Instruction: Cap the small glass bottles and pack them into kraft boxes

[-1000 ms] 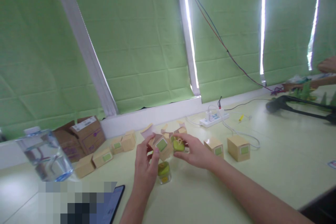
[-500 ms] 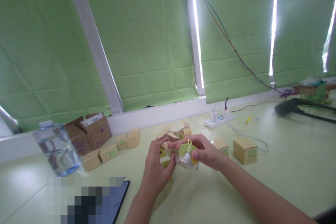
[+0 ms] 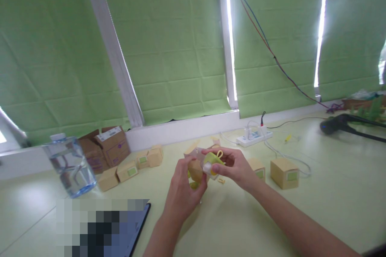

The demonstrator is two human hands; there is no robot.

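Clear jar (image 3: 208, 168) w/ green lid & loop, white + yellow stuff inside, is up off the bench (image 3: 247, 221), right by the open tan box (image 3: 196, 172); can't tell if they touch. Box contents hidden. Bottle (image 3: 74, 172) at far L part-full of clear liquid, cap on; brown carton (image 3: 116, 146) behind it has flaps up, inside n/v. Forearms come in from bottom & lower R, meeting approx. mid-bench. R hand (image 3: 233, 167) reaches in from the R, thumb in front, fingers behind, pinching jar. L hand (image 3: 184, 186) points up & away, thumb and fingers apart but closed round box. Green thing (image 3: 194, 185) partly hidden behind L hand; small yellow bit (image 3: 221, 181) below jar.
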